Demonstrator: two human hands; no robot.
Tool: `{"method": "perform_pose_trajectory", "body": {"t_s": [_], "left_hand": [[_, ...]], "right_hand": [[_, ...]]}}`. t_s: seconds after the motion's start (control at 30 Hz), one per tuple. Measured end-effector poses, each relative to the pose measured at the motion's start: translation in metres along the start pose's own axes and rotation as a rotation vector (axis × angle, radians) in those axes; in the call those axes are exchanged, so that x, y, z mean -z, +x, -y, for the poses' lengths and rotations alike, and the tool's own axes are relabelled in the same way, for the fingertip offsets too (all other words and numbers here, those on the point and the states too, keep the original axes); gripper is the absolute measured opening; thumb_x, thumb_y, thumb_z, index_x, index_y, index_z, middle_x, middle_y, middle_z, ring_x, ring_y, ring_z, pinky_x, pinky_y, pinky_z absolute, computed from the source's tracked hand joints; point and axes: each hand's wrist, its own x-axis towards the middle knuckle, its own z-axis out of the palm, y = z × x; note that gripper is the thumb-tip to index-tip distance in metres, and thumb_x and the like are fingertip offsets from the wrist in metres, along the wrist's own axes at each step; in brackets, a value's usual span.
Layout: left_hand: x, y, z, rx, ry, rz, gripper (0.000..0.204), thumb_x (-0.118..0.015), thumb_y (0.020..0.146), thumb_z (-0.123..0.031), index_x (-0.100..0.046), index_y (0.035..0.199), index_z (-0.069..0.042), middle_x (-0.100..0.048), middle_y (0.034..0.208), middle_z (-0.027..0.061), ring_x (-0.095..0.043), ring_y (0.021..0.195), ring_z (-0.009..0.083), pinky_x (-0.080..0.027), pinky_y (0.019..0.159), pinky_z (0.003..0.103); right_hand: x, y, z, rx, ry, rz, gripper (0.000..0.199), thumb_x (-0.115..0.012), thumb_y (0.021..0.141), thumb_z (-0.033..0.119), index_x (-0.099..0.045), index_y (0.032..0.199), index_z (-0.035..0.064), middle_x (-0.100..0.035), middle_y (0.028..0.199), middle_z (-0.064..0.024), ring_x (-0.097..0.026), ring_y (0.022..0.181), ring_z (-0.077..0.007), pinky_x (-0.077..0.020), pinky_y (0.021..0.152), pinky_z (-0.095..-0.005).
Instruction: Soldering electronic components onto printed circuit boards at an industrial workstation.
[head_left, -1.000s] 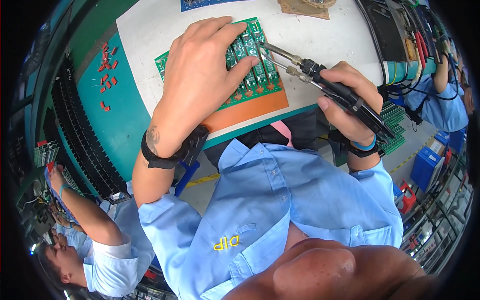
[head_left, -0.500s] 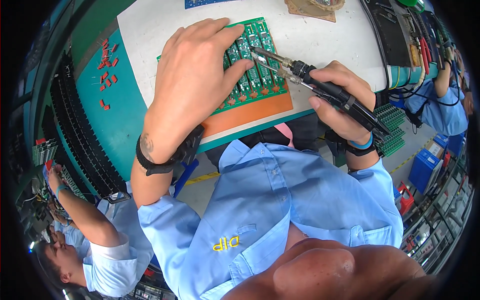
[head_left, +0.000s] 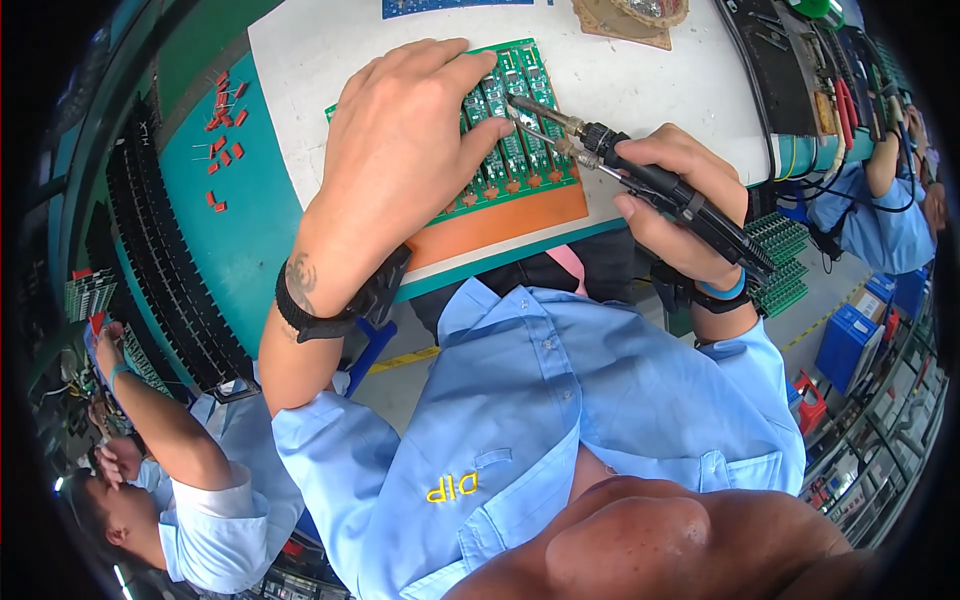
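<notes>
A panel of several green circuit boards point(head_left: 537, 150) lies on an orange board point(head_left: 500, 232) on the white work surface. My left hand point(head_left: 395, 135) rests flat across the panel's left part, fingers stretched forward and thumb spread over the boards; it hides that side. My right hand point(head_left: 690, 165) grips a black soldering iron point(head_left: 600, 140) with a thin metal feed tube alongside. The iron slants down to the left. Its tip is at the middle of the panel, close to my left thumb; whether it touches a joint is too small to tell.
Small red components point(head_left: 222, 115) with wire leads lie scattered on the green mat point(head_left: 195, 170) at left. Beyond them curves a black slotted rack point(head_left: 165, 260). A round dish point(head_left: 655, 10) is at the top; hand tools point(head_left: 845, 105) lie far right. A co-worker's arm point(head_left: 165, 400) is at left.
The view has shifted a little, so the mat and panel sit slightly further right. Both hands and the iron keep nearly the same place over the boards. The co-worker at left has moved a hand up.
</notes>
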Motion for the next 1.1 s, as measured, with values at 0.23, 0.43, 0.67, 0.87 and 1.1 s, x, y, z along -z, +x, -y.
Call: {"method": "perform_pose_trajectory", "body": {"t_s": [0.23,0.43,0.67,0.87,1.1], "left_hand": [[-0.005,-0.004,0.004,-0.015,-0.034,-0.058,0.046,-0.084,0.082,-0.022,-0.072,0.121,-0.002,-0.069,0.127,0.0198,-0.065,0.118,0.0397,-0.052,0.101,0.046],[-0.004,-0.008,0.005,-0.015,-0.058,-0.091,0.047,-0.083,0.083,-0.021,-0.070,0.124,-0.003,-0.069,0.129,0.0189,-0.064,0.119,0.0393,-0.051,0.103,0.046],[-0.001,-0.016,0.006,0.033,-0.031,-0.041,0.046,-0.082,0.084,-0.022,-0.070,0.124,-0.004,-0.067,0.132,0.0177,-0.062,0.123,0.0380,-0.049,0.105,0.046],[-0.001,-0.016,0.005,0.045,-0.031,-0.045,0.047,-0.082,0.084,-0.022,-0.070,0.125,-0.003,-0.067,0.133,0.0185,-0.061,0.123,0.0393,-0.049,0.105,0.046],[-0.001,-0.017,0.005,0.047,-0.054,-0.050,0.046,-0.082,0.084,-0.022,-0.070,0.124,-0.003,-0.066,0.133,0.0189,-0.061,0.124,0.0396,-0.049,0.105,0.046]], "right_hand": [[0.005,-0.005,0.003,0.026,0.036,-0.068,0.040,-0.078,0.077,0.000,-0.067,0.114,-0.0088,-0.066,0.085,-0.0140,-0.062,0.075,-0.0208,-0.0468,0.067,-0.0313],[-0.002,-0.004,0.003,0.019,0.051,-0.041,0.040,-0.077,0.078,0.001,-0.067,0.114,-0.0093,-0.066,0.085,-0.0141,-0.061,0.075,-0.0205,-0.0462,0.067,-0.0311],[-0.009,0.004,-0.002,0.012,0.066,-0.009,0.040,-0.077,0.078,0.000,-0.066,0.116,-0.0093,-0.067,0.087,-0.0148,-0.062,0.076,-0.0210,-0.0474,0.068,-0.0309],[-0.010,0.006,-0.002,0.007,0.059,0.016,0.040,-0.077,0.078,-0.001,-0.066,0.116,-0.0092,-0.067,0.088,-0.0153,-0.064,0.077,-0.0215,-0.0486,0.069,-0.0309],[-0.011,0.008,0.000,0.012,0.055,0.017,0.040,-0.077,0.077,-0.002,-0.068,0.115,-0.0077,-0.069,0.088,-0.0149,-0.066,0.077,-0.0211,-0.0505,0.069,-0.0303]]}}
